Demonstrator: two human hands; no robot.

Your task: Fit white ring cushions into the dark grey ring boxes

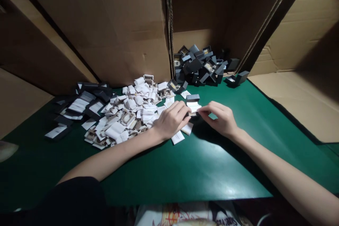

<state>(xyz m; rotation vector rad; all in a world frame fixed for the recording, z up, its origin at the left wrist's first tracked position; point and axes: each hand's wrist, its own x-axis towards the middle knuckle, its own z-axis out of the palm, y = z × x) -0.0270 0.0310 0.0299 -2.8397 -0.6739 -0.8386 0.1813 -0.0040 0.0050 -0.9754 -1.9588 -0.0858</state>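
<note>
In the head view a small dark box (192, 97) stands with its lid up near the middle of the table. A white insert (194, 106) that looks like folded paper or card shows at its opening. My left hand (172, 118) is closed at the box's left side, its fingertips partly hidden. From the right, my right hand (219, 116) pinches the edge of the white insert between thumb and forefinger. Beside my left hand lies a large heap of white card inserts (137, 102). White slips (178, 137) lie flat just below the box.
Dark boxes with open lids (197, 65) are piled at the back, against a cardboard wall (127, 24). More dark boxes (87, 102) holding white pieces lie at the left. A cardboard sheet (296, 106) borders the green table (212, 180) on the right.
</note>
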